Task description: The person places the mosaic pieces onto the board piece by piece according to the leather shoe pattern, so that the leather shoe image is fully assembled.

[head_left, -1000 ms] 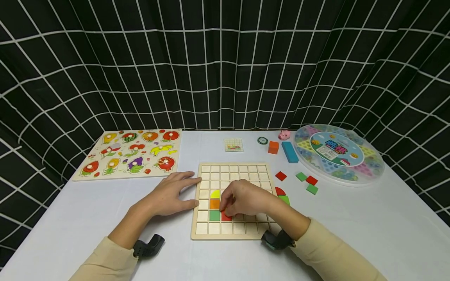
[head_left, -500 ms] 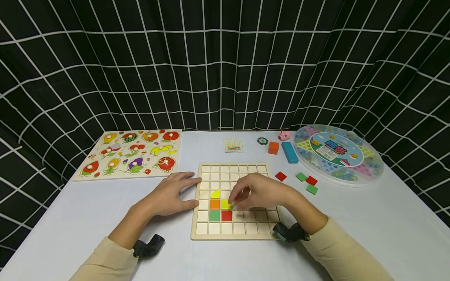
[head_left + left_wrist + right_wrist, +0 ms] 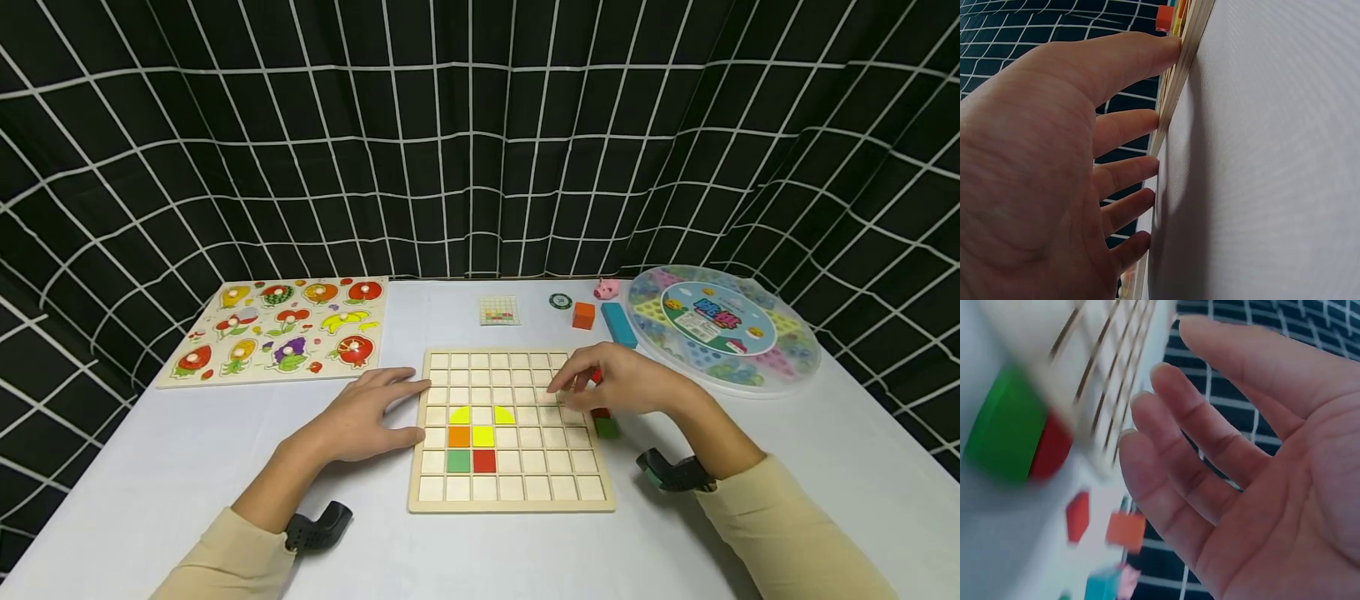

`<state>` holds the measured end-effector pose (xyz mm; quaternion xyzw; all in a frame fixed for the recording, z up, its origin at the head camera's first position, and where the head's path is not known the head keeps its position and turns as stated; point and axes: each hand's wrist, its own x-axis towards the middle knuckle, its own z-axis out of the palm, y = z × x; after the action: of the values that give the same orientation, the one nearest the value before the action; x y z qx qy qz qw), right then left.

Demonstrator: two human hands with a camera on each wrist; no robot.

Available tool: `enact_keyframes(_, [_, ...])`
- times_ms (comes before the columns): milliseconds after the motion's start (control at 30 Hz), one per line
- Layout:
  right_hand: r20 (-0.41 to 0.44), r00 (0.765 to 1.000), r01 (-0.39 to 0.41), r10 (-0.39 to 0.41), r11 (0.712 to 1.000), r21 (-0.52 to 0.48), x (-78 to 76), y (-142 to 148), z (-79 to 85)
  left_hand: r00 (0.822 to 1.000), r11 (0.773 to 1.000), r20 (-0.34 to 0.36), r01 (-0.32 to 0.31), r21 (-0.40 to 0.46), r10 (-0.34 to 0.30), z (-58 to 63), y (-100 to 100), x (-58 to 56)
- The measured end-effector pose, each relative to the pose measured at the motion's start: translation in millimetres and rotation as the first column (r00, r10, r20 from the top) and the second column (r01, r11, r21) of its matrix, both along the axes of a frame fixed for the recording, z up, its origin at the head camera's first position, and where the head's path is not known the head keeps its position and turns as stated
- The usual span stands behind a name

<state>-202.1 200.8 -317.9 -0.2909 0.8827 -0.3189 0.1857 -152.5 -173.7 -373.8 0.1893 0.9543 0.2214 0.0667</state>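
Wooden board (image 3: 534, 460) on the counter (image 3: 375, 542), nothing grasped
Its edge is touched by the spread left grip (image 3: 371, 417); the right grip (image 3: 624, 382) is loosely parted. Tiles (image 3: 483, 436) in its cells are judged light, stiff, best pinched by edges.

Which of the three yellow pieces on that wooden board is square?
The yellow square directly right of the orange tile and just beyond the red tile; the other two yellow pieces each have a rounded edge.
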Motion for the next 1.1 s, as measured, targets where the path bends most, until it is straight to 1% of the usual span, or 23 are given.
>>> enact_keyframes(167, [-0.031, 0.993, 0.118, -0.116, 0.990, 0.078, -8.6, 19, -0.8, 1.000, 1.000, -0.001, -0.002, -0.005, 0.002, 0.9, -1, 0.4])
enact_keyframes(367, [-0.077, 0.976, 0.216, -0.206, 0.964, 0.155, -16.9, 32, -9.2, 1.000, 1.000, 0.005, -0.005, 0.004, 0.005, 0.4, 1, 0.8])
enact_keyframes(467, [-0.105, 0.969, 0.240, -0.223, 0.951, 0.194, -19.0, 34, -14.3, 1.000, 1.000, 0.005, -0.001, 0.009, 0.001, 0.3, 1, 1.5])
enact_keyframes(600, [-0.169, 0.964, 0.242, -0.205, 0.940, 0.242, -20.7, 34, -19.0, 1.000, 1.000, 0.006, -0.005, 0.006, 0.005, 0.7, 1, 2.1])
enact_keyframes(700, [-0.197, 0.961, 0.242, -0.193, 0.934, 0.264, -22.5, 32, -20.8, 1.000, 1.000, 0.006, -0.005, 0.002, 0.005, 1.2, 2, 2.0])
enact_keyframes(833, [-0.188, 0.960, 0.254, -0.207, 0.928, 0.272, -25.3, 31, -21.6, 1.000, 1.000, 0.005, -0.003, -0.003, 0.003, 1.6, 1, 1.2])
enact_keyframes(900, [-0.174, 0.960, 0.261, -0.221, 0.929, 0.261, -26.0, 31, -21.6, 1.000, 1.000, 0.007, -0.007, -0.003, 0.007, 1.6, 1, 0.9])
enact_keyframes(967, [-0.163, 0.958, 0.270, -0.235, 0.932, 0.241, -25.9, 32, -21.9, 1.000, 1.000, 0.009, -0.008, -0.004, 0.008, 1.5, 1, 0.6])
enact_keyframes(1100, [-0.146, 0.954, 0.285, -0.262, 0.944, 0.165, -23.1, 35, -23.1, 1.000, 1.000, 0.007, -0.003, -0.009, 0.003, 0.8, 1, -0.1])
